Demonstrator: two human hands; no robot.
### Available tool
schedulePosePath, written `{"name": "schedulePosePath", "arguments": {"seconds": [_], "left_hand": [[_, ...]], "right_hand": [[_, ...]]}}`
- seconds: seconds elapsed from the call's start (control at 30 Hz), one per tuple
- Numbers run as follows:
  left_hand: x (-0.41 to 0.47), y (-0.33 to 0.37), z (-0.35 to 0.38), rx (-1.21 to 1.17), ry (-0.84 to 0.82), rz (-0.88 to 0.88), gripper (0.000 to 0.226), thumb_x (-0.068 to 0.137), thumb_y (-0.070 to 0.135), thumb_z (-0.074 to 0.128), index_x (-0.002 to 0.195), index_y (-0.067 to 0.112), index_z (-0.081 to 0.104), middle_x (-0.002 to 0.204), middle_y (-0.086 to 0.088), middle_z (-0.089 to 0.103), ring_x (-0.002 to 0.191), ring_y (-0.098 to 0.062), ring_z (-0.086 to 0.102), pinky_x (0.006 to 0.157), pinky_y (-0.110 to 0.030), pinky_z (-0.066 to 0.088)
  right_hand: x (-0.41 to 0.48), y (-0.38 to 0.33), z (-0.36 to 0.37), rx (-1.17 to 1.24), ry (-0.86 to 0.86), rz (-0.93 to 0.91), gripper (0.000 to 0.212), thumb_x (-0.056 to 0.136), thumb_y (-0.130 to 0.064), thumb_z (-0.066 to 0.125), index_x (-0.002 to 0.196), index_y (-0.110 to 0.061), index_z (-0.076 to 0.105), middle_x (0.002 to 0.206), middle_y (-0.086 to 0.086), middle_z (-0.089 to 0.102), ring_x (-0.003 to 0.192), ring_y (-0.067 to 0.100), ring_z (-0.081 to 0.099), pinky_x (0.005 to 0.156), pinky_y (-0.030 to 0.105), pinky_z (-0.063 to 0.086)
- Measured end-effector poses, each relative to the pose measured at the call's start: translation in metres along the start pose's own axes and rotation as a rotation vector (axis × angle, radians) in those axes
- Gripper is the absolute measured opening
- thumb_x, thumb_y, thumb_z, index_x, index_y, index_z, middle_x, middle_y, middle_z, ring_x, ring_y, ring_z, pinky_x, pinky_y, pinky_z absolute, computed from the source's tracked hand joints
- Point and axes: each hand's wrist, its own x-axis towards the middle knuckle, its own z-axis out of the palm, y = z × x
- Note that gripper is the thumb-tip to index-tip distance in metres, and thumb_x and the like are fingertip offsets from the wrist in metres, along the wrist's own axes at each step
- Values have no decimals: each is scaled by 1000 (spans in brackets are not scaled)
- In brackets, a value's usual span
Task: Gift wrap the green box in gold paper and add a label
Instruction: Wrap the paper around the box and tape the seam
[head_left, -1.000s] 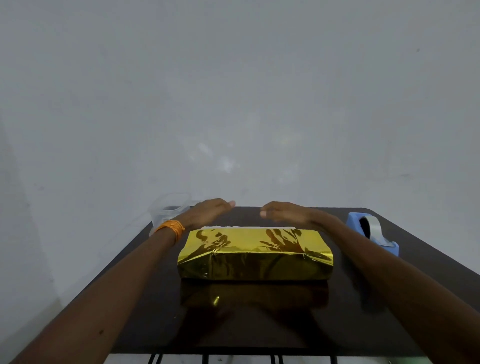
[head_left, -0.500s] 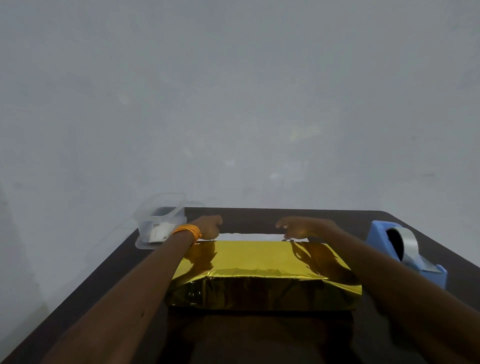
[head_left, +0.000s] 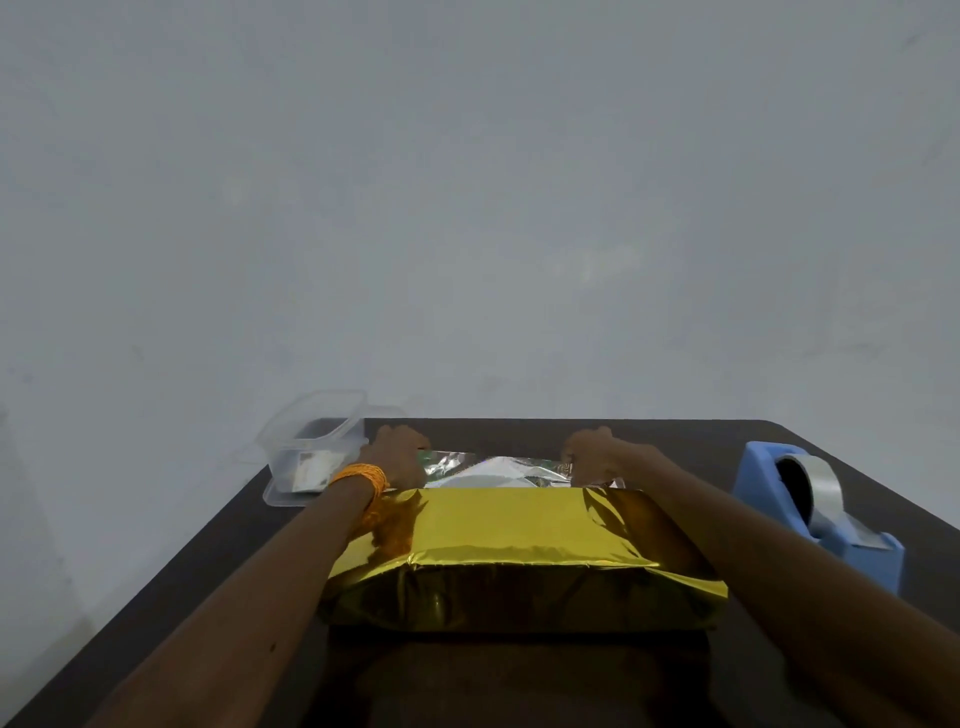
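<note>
We see our left grip (head_left: 400, 460) and right grip (head_left: 595, 457) each clamped on the far flap of gold paper (head_left: 519, 530), which hides the box at the bench's (head_left: 685, 447) middle.

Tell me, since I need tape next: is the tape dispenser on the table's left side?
No, the blue tape dispenser stands near the table's right edge, while a clear container sits on the left.
</note>
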Motion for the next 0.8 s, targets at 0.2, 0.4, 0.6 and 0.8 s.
{"name": "schedulePosePath", "arguments": {"seconds": [0.2,0.4,0.6,0.8], "left_hand": [[-15,-4,-31,-272,196,86,29,70,7,79,94,13,65,99,-5,68,91,-26,61,70,-25,45],[-46,-6,-66,-395,360,113,28,73,14,83,98,14,71,104,-7,72,93,-25,65,79,-31,49],[-92,-5,-78,-478,388,195,19,75,5,79,91,10,71,87,-7,72,82,-20,65,76,-31,51],[-129,-9,-85,-487,350,229,17,74,-4,78,81,10,71,80,-4,72,78,-13,68,74,-25,53]], "right_hand": [[-23,6,-12,300,280,-59,26,75,-5,80,86,-19,61,90,-2,63,84,18,60,61,25,47],[-63,8,-35,373,562,6,14,81,-7,67,85,-18,76,86,-4,70,81,16,65,65,28,50],[-106,4,-40,394,670,-109,17,81,-6,64,81,-20,74,75,-9,67,71,12,61,60,27,42],[-147,-6,-37,363,650,-306,12,79,-4,70,82,-14,75,77,-4,71,72,11,65,67,26,50]]}}
